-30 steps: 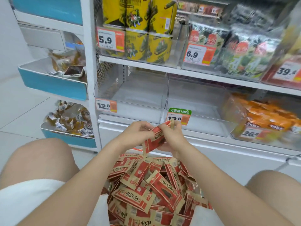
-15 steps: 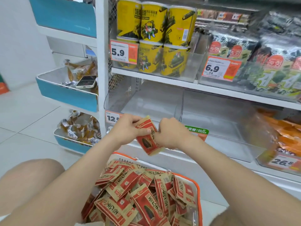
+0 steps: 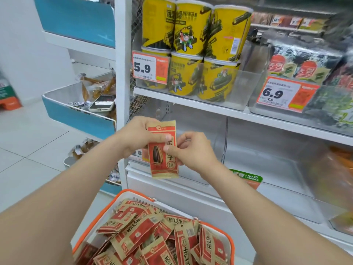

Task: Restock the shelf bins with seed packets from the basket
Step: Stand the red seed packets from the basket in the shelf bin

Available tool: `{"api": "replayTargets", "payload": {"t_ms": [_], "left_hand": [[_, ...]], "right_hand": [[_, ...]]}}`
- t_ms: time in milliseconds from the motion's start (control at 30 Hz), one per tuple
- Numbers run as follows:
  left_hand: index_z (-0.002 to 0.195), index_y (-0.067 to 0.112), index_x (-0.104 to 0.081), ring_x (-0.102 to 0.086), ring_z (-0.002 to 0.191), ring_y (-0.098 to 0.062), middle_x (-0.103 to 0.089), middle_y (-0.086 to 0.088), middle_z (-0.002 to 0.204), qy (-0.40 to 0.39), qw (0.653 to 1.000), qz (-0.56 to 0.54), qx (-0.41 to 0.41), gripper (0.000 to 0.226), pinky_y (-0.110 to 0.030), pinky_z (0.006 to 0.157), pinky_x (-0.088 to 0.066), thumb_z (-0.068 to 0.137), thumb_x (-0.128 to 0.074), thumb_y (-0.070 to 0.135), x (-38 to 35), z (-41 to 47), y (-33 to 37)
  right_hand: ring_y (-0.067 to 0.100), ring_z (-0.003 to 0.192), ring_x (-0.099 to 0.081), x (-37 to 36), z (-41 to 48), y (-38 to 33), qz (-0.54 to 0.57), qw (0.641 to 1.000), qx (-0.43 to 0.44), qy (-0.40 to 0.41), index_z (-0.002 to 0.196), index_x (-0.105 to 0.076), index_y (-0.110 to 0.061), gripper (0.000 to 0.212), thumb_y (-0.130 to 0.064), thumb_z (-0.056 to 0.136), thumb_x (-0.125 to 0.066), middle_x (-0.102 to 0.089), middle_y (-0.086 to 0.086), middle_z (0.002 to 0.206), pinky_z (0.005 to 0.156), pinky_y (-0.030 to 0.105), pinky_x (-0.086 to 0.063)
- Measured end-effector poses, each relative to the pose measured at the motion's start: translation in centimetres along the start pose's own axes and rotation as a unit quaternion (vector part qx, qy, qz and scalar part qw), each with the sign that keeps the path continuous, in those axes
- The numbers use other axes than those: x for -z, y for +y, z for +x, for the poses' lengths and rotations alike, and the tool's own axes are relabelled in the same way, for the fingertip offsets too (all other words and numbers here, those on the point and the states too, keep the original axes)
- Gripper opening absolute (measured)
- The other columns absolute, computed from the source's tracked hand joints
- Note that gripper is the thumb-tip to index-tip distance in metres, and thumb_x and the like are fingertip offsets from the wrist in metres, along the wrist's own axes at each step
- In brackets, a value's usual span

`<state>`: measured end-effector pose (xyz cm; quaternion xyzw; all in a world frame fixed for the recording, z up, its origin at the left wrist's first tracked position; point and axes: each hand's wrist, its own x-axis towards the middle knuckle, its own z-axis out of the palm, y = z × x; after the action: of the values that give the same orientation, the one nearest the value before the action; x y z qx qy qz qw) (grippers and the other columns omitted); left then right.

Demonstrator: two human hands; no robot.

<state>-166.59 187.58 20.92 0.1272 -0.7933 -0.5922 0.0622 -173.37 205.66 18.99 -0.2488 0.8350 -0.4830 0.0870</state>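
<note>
I hold one red and tan seed packet (image 3: 163, 150) upright in front of the lower shelf. My left hand (image 3: 136, 137) grips its upper left side, thumb across the front. My right hand (image 3: 191, 150) pinches its right edge. Behind the packet stands a clear shelf bin (image 3: 198, 131) with nothing visible inside. A second clear bin (image 3: 271, 159) sits to its right. Below my arms, the orange-rimmed basket (image 3: 133, 193) holds several more seed packets (image 3: 158, 238) in a loose pile.
Yellow snack tubs (image 3: 193, 48) and seaweed packs (image 3: 305, 62) fill the shelf above, behind price tags 5.9 and 6.9. A white upright post (image 3: 122, 73) borders the bins on the left. A phone (image 3: 103, 102) lies in a blue side bin. Orange packets (image 3: 340, 169) fill the bin at far right.
Both hands have lifted the packet up from the basket toward the left bin and turned it upright, front facing me. My view has risen and moved closer to the shelf.
</note>
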Motion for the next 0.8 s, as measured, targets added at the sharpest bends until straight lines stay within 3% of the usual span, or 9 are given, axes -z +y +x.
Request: {"api": "replayTargets", "payload": {"t_ms": [100,167,267,367,533,600,700,767,800], "left_hand": [[0.108,0.007,-0.074,-0.078,0.091,-0.032,-0.080,-0.016,0.103,0.071,0.984,-0.160,0.031,0.024,-0.045,0.082,-0.064,0.087,-0.083,0.014,-0.6,0.6,-0.9],[0.108,0.010,-0.073,-0.077,0.085,-0.030,-0.079,-0.015,0.099,0.101,0.965,-0.239,0.047,0.016,-0.046,0.075,-0.065,0.093,-0.078,0.013,-1.5,0.8,-0.9],[0.105,0.012,-0.071,-0.075,0.072,-0.025,-0.077,-0.014,0.094,0.138,0.939,-0.307,0.063,0.009,-0.038,0.052,-0.062,0.097,-0.074,0.015,-2.7,0.9,-0.9],[0.110,0.013,-0.071,-0.075,0.076,-0.026,-0.078,-0.015,0.098,0.154,0.925,-0.339,0.070,0.016,-0.036,0.051,-0.061,0.098,-0.075,0.022,-3.1,1.1,-1.2],[0.104,0.016,-0.070,-0.076,0.075,-0.022,-0.078,-0.009,0.090,0.158,0.936,-0.308,0.062,0.021,-0.034,0.062,-0.061,0.104,-0.065,0.037,-3.1,1.1,-1.1],[0.103,0.014,-0.069,-0.076,0.072,-0.022,-0.077,-0.010,0.087,0.158,0.942,-0.290,0.051,0.024,-0.036,0.064,-0.061,0.108,-0.058,0.035,-2.8,1.1,-1.0],[0.109,0.007,-0.067,-0.077,0.087,-0.031,-0.078,-0.016,0.097,0.136,0.961,-0.240,0.029,0.032,-0.047,0.082,-0.063,0.111,-0.052,0.035,-2.0,1.4,-1.3],[0.110,0.005,-0.065,-0.076,0.095,-0.035,-0.078,-0.019,0.101,0.126,0.977,-0.172,-0.001,0.041,-0.052,0.090,-0.061,0.112,-0.047,0.042,-1.3,1.7,-1.7],[0.103,0.007,-0.066,-0.075,0.093,-0.035,-0.077,-0.017,0.097,0.134,0.987,-0.083,-0.035,0.047,-0.051,0.090,-0.060,0.111,-0.042,0.047,-0.8,2.0,-2.0]], "right_hand": [[0.018,0.076,-0.077,-1.0,0.5,-1.0,0.054,0.997,-0.029,0.042,0.080,-0.071,-0.017,0.029,-0.034,0.074,-0.094,-0.078,0.002,0.078,0.080,0.043,-0.063],[0.018,0.078,-0.077,-1.7,0.8,-1.1,0.093,0.991,-0.059,0.078,0.073,-0.074,-0.021,0.023,-0.034,0.077,-0.092,-0.078,-0.001,0.076,0.083,0.045,-0.063],[0.022,0.074,-0.077,-2.9,0.4,-0.9,0.159,0.976,-0.101,0.106,0.069,-0.077,-0.019,0.021,-0.030,0.084,-0.088,-0.078,-0.001,0.071,0.080,0.047,-0.064],[0.023,0.074,-0.078,-3.3,-0.7,-0.9,0.250,0.955,-0.113,0.111,0.085,-0.080,-0.016,0.012,-0.027,0.091,-0.082,-0.080,0.004,0.079,0.071,0.039,-0.064],[0.021,0.072,-0.077,-3.2,-1.0,-1.0,0.254,0.957,-0.125,0.067,0.098,-0.078,-0.008,0.019,-0.027,0.098,-0.075,-0.080,0.009,0.084,0.066,0.034,-0.061],[0.020,0.073,-0.078,-2.6,-0.6,-1.1,0.208,0.972,-0.091,0.061,0.100,-0.073,-0.009,0.020,-0.028,0.095,-0.078,-0.080,0.009,0.085,0.072,0.038,-0.062],[0.020,0.076,-0.079,-1.8,-0.3,-1.4,0.116,0.993,-0.024,0.002,0.120,-0.065,-0.019,0.028,-0.031,0.096,-0.076,-0.080,0.006,0.086,0.078,0.042,-0.064],[0.023,0.076,-0.079,-1.6,0.1,-1.3,0.079,0.997,-0.006,0.022,0.114,-0.071,-0.023,0.017,-0.029,0.099,-0.071,-0.080,0.006,0.085,0.077,0.046,-0.065],[0.025,0.077,-0.078,-1.4,0.5,-1.2,0.079,0.995,-0.025,0.058,0.106,-0.074,-0.020,0.012,-0.029,0.100,-0.069,-0.080,0.007,0.085,0.075,0.050,-0.065]]}}
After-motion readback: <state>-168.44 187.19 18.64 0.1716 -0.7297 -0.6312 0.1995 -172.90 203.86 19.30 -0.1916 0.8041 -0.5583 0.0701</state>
